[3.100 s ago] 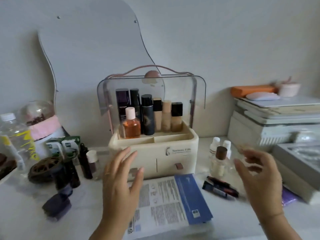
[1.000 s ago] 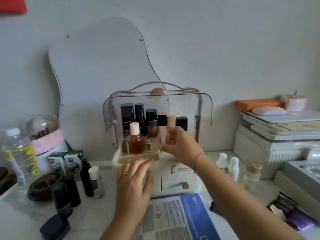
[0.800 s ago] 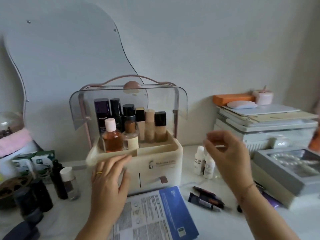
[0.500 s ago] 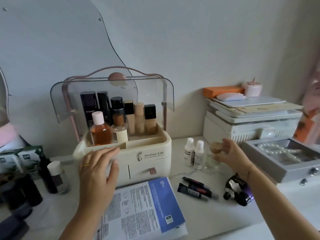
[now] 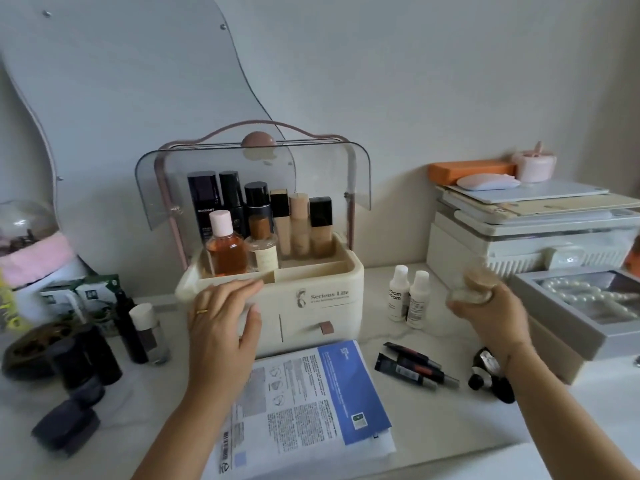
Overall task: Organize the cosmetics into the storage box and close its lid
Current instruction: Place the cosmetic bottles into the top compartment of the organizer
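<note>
The cream storage box [image 5: 322,299] stands at the middle of the desk with its clear lid [image 5: 252,178] swung up. Several bottles stand inside, among them an orange bottle with a pink cap [image 5: 225,251]. My left hand [image 5: 223,327] rests flat against the box's front left edge, fingers apart. My right hand [image 5: 488,310] is lifted right of the box and grips a small clear glass bottle with a cork-coloured cap [image 5: 472,289], which is blurred. Two white bottles [image 5: 408,297] stand on the desk between the box and that hand.
A blue-and-white sachet [image 5: 304,403] lies in front of the box. Dark tubes [image 5: 412,368] and a dark bottle [image 5: 488,372] lie at right. Dark bottles and jars [image 5: 104,348] stand at left. A grey pearl box [image 5: 588,306] and stacked white cases [image 5: 533,237] fill the right.
My right hand left the box after setting a bottle inside, reached to the right, closed on the cork-capped glass bottle and lifted it. My left hand stayed on the box's front.
</note>
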`<state>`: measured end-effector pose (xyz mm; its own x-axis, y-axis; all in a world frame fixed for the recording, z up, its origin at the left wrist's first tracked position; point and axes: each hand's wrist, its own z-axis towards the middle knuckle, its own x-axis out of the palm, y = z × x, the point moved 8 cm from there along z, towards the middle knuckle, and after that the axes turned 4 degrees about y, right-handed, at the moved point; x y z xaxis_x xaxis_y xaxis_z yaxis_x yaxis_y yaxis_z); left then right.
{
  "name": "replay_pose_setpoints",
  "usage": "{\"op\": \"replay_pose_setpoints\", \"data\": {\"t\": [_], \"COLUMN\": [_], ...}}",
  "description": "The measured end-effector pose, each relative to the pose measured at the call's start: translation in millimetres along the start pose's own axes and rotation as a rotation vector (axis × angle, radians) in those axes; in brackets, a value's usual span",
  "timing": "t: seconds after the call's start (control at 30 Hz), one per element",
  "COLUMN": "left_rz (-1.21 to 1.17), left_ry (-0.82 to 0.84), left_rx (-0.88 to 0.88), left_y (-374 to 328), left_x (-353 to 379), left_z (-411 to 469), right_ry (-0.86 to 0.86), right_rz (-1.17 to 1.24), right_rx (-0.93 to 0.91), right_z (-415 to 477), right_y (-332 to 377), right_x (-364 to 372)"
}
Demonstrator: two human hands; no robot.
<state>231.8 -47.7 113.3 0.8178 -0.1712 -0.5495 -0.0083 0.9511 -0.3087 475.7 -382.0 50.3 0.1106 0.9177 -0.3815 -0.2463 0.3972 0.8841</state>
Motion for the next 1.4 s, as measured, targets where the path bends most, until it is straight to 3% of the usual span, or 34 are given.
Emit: {"op": "replay_pose_setpoints", "data": {"t": [0.07,0.13,0.27,0.4,0.6,0.77,1.07,1.17,1.3,1.4], "left_rz": [-0.009,-0.018,-0.024,-0.017,-0.019,-0.018,-0.022,-0.012,0.005,0.005], "left_ry": [0.004,0.001,0.001,0.029,0.044,0.034,0.019,0.005,-0.002,-0.005], "left_rx": [-0.011,-0.016,-0.012,-0.033,-0.033,-0.047,-0.038,-0.017,-0.011,-0.009], "left_y": [-0.4,-0.4,0.5,0.7,-0.2,0.1,0.8,0.3,0.0,-0.7], "left_x": [0.0,-0.1,-0.5,-0.3,-1.9,-2.9,-2.0,-2.4,-1.9,-1.6], "left_z": [-0.6,-0.7,-0.4,-0.1,0.1,0.4,0.0,-0.5,-0.4,0.1], "right_ry": [-0.156,-0.188,0.185,0.481,0.434,0.555,0.604,0.519,0.077,-0.088], "right_rz": [0.063,0.153,0.296,0.383,0.092,-0.284,-0.348,-0.257,0.103,0.070], "right_rx": [-0.034,-0.155,-0.455,-0.496,-0.452,-0.359,-0.316,-0.369,-0.545,-0.388], "right_z": [-23.7,-52.7,-97.1,-102.2,-47.0,-24.4,-26.2,-40.3,-61.6,-45.1], "right_y": [24.3,65.2,158.9,214.7,238.2,217.1,215.9,216.0,184.6,119.2], "right_x": [-18.4,-22.3,26.4,95.0,154.2,196.3,199.5,169.9,75.2,30.5]}}
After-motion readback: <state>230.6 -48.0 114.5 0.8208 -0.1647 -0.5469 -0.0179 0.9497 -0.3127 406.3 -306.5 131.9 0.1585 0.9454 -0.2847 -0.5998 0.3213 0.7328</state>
